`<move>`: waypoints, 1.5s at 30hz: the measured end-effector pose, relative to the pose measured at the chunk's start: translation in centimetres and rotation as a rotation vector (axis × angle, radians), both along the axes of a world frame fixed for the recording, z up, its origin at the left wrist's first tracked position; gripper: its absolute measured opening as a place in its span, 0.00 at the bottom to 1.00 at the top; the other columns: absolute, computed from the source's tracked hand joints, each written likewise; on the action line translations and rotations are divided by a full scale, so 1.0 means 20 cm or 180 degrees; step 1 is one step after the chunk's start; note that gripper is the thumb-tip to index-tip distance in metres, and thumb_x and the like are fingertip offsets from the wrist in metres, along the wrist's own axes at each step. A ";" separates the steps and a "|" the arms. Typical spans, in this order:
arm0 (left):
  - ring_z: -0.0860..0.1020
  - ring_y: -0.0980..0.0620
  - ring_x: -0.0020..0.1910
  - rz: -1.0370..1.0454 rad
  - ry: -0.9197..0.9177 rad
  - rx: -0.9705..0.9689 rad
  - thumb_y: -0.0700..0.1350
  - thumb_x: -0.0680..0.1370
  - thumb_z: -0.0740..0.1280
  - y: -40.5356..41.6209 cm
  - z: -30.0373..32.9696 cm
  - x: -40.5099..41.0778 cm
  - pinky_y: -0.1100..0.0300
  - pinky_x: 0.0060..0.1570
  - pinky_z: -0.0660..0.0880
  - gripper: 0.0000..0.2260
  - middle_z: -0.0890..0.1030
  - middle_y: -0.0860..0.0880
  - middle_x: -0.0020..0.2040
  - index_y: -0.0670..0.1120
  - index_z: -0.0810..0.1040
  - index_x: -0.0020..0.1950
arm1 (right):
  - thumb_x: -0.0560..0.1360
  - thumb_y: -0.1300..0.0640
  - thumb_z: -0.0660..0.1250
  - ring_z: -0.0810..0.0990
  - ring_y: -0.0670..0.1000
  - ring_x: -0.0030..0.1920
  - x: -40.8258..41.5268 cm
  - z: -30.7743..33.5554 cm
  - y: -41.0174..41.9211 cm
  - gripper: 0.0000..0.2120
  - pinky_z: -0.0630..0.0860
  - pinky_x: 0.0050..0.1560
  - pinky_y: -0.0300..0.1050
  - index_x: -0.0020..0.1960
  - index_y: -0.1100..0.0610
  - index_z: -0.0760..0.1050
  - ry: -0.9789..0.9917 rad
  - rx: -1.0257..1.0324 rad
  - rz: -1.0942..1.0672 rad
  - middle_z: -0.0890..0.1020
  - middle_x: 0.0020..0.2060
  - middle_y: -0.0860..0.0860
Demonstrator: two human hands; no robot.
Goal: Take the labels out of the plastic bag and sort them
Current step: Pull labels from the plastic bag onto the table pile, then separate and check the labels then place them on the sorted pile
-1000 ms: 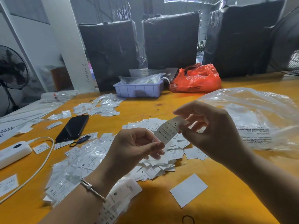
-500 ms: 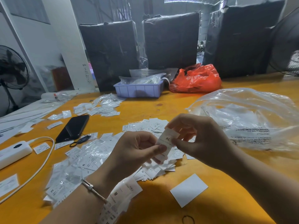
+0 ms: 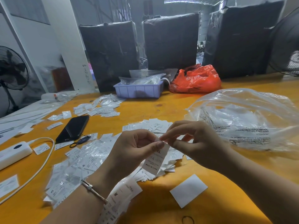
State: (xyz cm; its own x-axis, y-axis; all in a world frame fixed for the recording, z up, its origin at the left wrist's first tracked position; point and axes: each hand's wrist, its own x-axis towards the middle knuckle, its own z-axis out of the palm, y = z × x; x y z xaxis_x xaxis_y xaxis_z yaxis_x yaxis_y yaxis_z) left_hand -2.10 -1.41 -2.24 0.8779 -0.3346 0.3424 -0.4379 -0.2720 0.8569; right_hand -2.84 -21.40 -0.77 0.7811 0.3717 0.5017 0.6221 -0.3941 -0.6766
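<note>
- Compared with a moment ago, our XL label (image 3: 155,159) hangs lower, unfolded.
- Our left hand (image 3: 134,152) and right hand (image 3: 196,143) both pinch its top edge.
- It hovers above the sorted label piles (image 3: 90,160), near the clear plastic bag (image 3: 247,120); we judge placing comes next.

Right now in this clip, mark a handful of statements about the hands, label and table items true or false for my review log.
1. Both hands, left hand and right hand, pinch one label. True.
2. The black phone lies inside the lavender tray. False: it lies on the table.
3. The red bag sits beside the tray. True.
4. The clear plastic bag hangs from the right hand. False: it lies on the table.
</note>
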 end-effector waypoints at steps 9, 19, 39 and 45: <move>0.83 0.48 0.43 0.0730 -0.0125 0.0207 0.43 0.75 0.72 0.09 0.06 0.04 0.49 0.44 0.80 0.01 0.86 0.50 0.39 0.49 0.83 0.44 | 0.71 0.62 0.67 0.81 0.56 0.46 0.18 -0.01 -0.29 0.07 0.76 0.44 0.48 0.46 0.55 0.83 -0.0413 -0.0701 -0.2705 0.85 0.44 0.53; 0.77 0.51 0.36 0.1895 0.0016 0.1563 0.44 0.78 0.68 0.24 0.03 0.15 0.58 0.36 0.71 0.08 0.80 0.54 0.35 0.53 0.81 0.39 | 0.74 0.57 0.65 0.74 0.57 0.61 0.30 -0.11 -0.41 0.14 0.65 0.58 0.51 0.60 0.51 0.76 0.0652 -0.2142 -0.3121 0.79 0.59 0.52; 0.76 0.60 0.49 0.1495 -0.0722 0.1410 0.48 0.75 0.71 0.12 -0.01 0.08 0.59 0.47 0.74 0.03 0.78 0.59 0.48 0.57 0.79 0.46 | 0.73 0.62 0.71 0.82 0.57 0.35 0.22 -0.04 -0.33 0.03 0.77 0.38 0.47 0.42 0.61 0.82 -0.0773 -0.0213 -0.2733 0.83 0.32 0.56; 0.75 0.68 0.59 0.0331 -0.0307 0.0817 0.60 0.70 0.72 0.04 0.00 0.03 0.68 0.51 0.77 0.22 0.78 0.64 0.58 0.61 0.75 0.63 | 0.68 0.61 0.73 0.80 0.54 0.33 0.09 -0.01 -0.11 0.07 0.78 0.36 0.42 0.43 0.63 0.82 0.1111 0.0721 0.0109 0.83 0.32 0.59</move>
